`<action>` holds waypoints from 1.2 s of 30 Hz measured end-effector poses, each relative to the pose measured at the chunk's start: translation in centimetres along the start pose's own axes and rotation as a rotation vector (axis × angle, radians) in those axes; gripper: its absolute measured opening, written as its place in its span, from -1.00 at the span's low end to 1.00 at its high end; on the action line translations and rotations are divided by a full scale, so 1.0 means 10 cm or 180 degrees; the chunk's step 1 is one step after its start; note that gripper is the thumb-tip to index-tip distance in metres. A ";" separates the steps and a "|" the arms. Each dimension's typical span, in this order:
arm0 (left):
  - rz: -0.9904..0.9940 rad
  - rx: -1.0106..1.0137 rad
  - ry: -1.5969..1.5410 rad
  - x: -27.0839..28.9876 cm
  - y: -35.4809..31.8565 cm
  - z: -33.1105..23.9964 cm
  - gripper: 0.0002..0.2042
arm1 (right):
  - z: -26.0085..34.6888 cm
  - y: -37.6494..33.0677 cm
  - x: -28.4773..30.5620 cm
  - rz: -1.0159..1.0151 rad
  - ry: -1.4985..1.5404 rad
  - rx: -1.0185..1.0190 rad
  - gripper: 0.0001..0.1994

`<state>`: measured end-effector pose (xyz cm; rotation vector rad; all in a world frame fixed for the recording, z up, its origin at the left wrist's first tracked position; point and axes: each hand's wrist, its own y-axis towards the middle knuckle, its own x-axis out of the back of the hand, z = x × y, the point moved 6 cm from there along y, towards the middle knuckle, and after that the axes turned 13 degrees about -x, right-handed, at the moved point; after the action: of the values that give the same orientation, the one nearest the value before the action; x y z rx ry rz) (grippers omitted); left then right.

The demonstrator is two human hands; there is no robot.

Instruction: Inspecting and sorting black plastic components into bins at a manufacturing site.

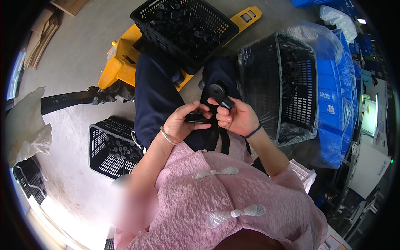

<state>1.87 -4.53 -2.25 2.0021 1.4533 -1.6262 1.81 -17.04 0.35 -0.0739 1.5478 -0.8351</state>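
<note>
Between thumb and fingers, my left hand [180, 121] holds a dark piece [196, 118], mostly covered by the fingers, so its shape is hard to make out. My right hand [239, 118] is closed on the short stem of a black plastic part with a round disc-shaped head [218, 91]. The disc points up and away from me. Both hands are close together above my lap, with a small gap between the two pieces. Beyond my knees stands a black crate [160, 43] heaped with similar small black parts.
A yellow pallet truck [118, 62] sits under the far crate. At right is a plastic-lined black crate [258, 87] of parts, beside stacked blue boxes [329, 91]. Another black crate [125, 166] with round parts is at left. Flattened cardboard [41, 37] lies far left.
</note>
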 end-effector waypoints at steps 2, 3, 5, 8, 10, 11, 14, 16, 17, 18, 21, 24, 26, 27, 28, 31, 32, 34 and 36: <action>0.0002 0.0006 0.0002 0.01 0.00 0.00 -0.69 | -0.01 0.01 0.00 0.0124 0.0115 -0.0012 -0.52; 0.0003 0.0020 0.0002 0.01 0.00 0.00 -0.69 | -0.01 0.02 -0.02 0.0338 0.0182 -0.0024 -0.52; 0.0005 0.0031 -0.0005 0.00 0.00 0.01 -0.69 | -0.02 0.02 -0.01 0.0546 0.0243 -0.0040 -0.51; 0.0001 0.0033 -0.0024 0.01 0.00 0.02 -0.69 | -0.01 -0.01 -0.05 0.0675 0.0185 0.0003 -0.56; 0.0027 0.0031 0.0008 0.03 0.01 0.03 -0.67 | 0.12 -0.09 -0.04 -0.0466 -0.0829 0.0758 -0.68; 0.0028 0.0022 0.0002 0.03 0.01 0.02 -0.67 | 0.12 -0.08 -0.04 -0.0467 -0.0838 0.0753 -0.68; 0.0036 0.0019 0.0025 0.03 0.00 0.02 -0.67 | 0.43 -0.39 -0.38 -0.2341 -0.4678 0.2813 -0.71; 0.0022 0.0029 -0.0035 0.04 0.00 0.02 -0.67 | 0.45 -0.46 -0.45 -0.2538 -0.5239 0.3157 -0.69; 0.0032 0.0041 -0.0032 0.03 0.00 0.02 -0.67 | 0.43 -0.49 -0.51 -0.2716 -0.5805 0.3495 -0.68; 0.0027 0.0034 -0.0044 0.02 0.00 0.01 -0.68 | 0.43 -0.51 -0.49 -0.2719 -0.5867 0.3614 -0.63; 0.0019 0.0051 -0.0114 0.04 0.03 0.02 -0.66 | 0.43 -0.57 -0.49 -0.2816 -0.6190 0.3783 -0.65; 0.0005 0.0067 -0.0316 0.02 0.03 0.01 -0.61 | 0.55 -0.72 -0.41 -0.3227 -0.6305 0.3765 -0.66; 0.0039 0.0034 -0.0522 0.04 0.03 0.00 -0.55 | 0.77 -1.02 -0.38 -0.4056 -0.6163 0.3784 -0.70; 0.0038 0.0045 -0.0509 0.03 0.04 0.00 -0.55 | 0.91 -1.24 -0.27 -0.4532 -0.5962 0.3814 -0.69; 0.0082 0.0095 -0.0712 0.00 0.04 0.00 -0.53 | 1.00 -1.43 -0.29 -0.5269 -0.6085 0.3864 -0.63; 0.0178 0.0161 -0.0963 -0.06 0.05 0.00 -0.50 | 0.97 -1.58 -0.47 -0.5656 -0.5926 0.4300 -0.55; 0.0240 0.0182 -0.1012 -0.08 0.05 0.01 -0.49 | 0.92 -1.44 -0.52 -0.4896 -0.5996 0.4039 -0.56; 0.0179 0.0232 -0.0961 -0.12 0.05 0.02 -0.49 | 0.60 -0.97 -0.66 -0.3403 -0.6330 0.3319 -0.58; 0.0122 0.0266 -0.0922 -0.09 0.06 0.03 -0.49 | 0.16 -0.53 -0.78 -0.1774 -0.6638 0.3346 -0.62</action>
<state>2.20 -5.60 -1.87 1.7308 1.2538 -1.8944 2.46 -17.62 9.87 -0.4309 -0.9457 -1.1538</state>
